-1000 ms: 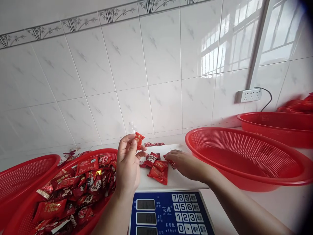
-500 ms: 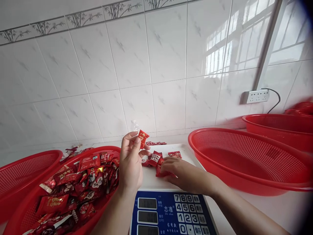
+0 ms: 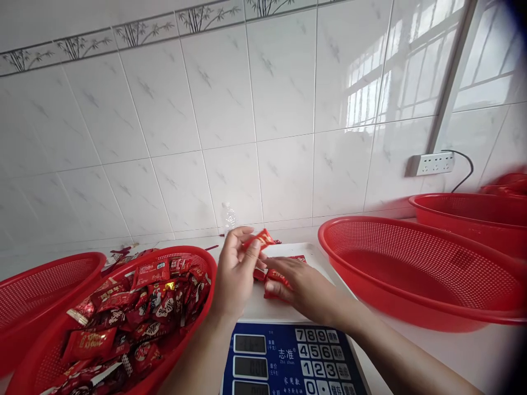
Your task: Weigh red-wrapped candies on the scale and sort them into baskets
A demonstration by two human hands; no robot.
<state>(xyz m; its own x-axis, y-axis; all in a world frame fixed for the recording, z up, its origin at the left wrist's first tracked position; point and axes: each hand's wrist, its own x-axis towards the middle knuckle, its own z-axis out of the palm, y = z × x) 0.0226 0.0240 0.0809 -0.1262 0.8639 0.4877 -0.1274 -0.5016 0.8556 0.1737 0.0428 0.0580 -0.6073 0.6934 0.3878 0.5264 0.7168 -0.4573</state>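
My left hand pinches a red candy packet between thumb and fingers, above the far part of the white scale pan. Beside it on the right, my right hand is curled over the pan, its thumb and fingers round a red packet. More red packets lie partly hidden under and between my hands. Nearest me is the scale's blue panel, with number keys and displays.
A red basket full of red packets stands left of the scale, another red basket beyond it. Two red baskets stand at the right. A clear bottle and a socket strip are by the tiled wall.
My left hand has moved right with its packet, closer to my right hand. My right hand has gathered its fingers round a packet on the pan.
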